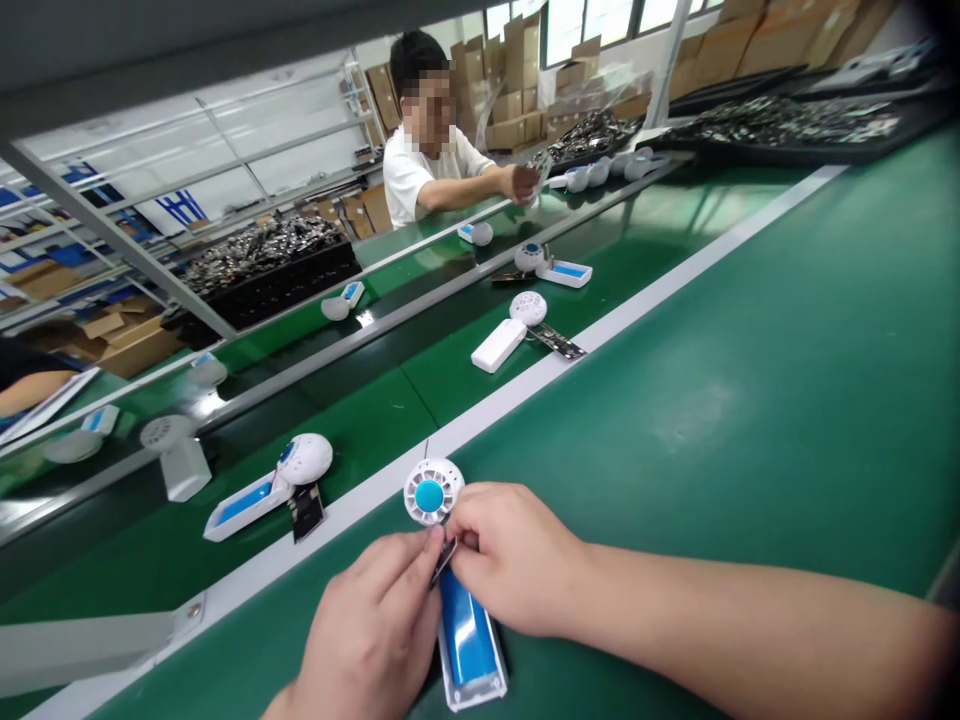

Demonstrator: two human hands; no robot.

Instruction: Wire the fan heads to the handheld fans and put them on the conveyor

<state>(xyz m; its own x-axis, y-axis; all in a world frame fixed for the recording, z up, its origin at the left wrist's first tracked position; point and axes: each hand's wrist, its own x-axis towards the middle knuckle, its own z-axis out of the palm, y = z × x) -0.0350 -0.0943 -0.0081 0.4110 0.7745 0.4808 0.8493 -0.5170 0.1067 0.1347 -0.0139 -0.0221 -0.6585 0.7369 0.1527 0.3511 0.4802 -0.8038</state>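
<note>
Green bench (750, 400) fills the right and near side; a pale rail (517, 395) divides it from a green belt (397, 415) running diagonally beyond. Two dark trays heaped with metallic parts stand farther off, one at upper right (795, 125), one at left (274, 265). A co-worker in a white shirt (405, 185) sits across the belt, one arm stretched toward a row of white pieces (600, 172). On the belt lie white handheld fan units, among them one with its blue insert exposed (244, 500) and one face down (499, 345), each with a dark board beside it. Working unit: open white casing (491, 690) on the bench between the hands, round fan head (433, 492) pointing away. Right hand (517, 555): fingers curled narrow just below the head; cannot tell what, if anything, they pinch. Left hand (367, 620): grip closed, thumb and finger pinching a small circuit board (444, 562), tilted, above the casing's upper end. Blue insert (471, 630) fills the casing below.
</note>
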